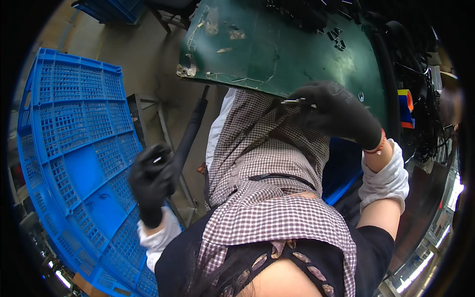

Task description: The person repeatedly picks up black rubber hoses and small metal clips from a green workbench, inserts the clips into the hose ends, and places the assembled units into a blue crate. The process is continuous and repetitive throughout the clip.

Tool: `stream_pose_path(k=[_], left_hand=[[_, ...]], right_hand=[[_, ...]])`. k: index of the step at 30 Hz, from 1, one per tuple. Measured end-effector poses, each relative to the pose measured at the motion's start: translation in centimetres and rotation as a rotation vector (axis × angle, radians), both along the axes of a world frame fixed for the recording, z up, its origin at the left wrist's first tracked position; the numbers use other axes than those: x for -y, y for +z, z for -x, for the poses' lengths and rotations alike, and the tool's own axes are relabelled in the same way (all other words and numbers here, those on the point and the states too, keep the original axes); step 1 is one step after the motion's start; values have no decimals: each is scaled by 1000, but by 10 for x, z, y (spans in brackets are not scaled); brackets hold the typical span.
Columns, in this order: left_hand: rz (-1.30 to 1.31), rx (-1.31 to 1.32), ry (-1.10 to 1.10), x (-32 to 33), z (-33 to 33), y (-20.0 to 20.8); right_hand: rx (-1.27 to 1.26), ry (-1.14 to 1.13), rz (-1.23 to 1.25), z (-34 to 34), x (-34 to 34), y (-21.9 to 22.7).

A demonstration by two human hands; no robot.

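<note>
Head view: I see my right hand point(336, 111), in a black glove, pinching a thin metal pin point(293, 101) between its fingertips at the near edge of the green surface point(277, 49). My left hand point(153, 175), also gloved, is clenched around what looks like a small pale part, though I cannot make it out, just beside a black rod point(190, 133). A blue crate point(74, 128) stands at the left.

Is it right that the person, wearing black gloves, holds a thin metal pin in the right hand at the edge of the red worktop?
Not quite: the worktop is dark green, not red. The head view shows the black-gloved right hand holding the thin metal pin at its near edge.
</note>
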State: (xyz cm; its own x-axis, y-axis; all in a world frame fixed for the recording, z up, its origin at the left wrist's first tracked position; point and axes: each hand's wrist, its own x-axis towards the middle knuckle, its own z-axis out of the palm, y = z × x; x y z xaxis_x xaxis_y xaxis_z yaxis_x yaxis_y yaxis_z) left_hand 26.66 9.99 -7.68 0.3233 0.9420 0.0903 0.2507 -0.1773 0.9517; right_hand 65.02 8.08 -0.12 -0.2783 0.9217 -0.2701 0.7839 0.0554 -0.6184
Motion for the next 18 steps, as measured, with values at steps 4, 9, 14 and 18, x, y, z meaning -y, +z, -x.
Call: stream_pose_path(k=[4,9,14,18], left_hand=[[111,307,-38,12,91,85],[-10,470,-142,7,159,121],[158,542,22,-48,193,63],[-114,-93,325,-110,197,-42]], right_hand=[[-260,-138,-181,8,11,-48],[-663,-218,53,35,2,-57],[-589,-63,-65,27,8,-74],[-389,-59,63,26,17,-71]])
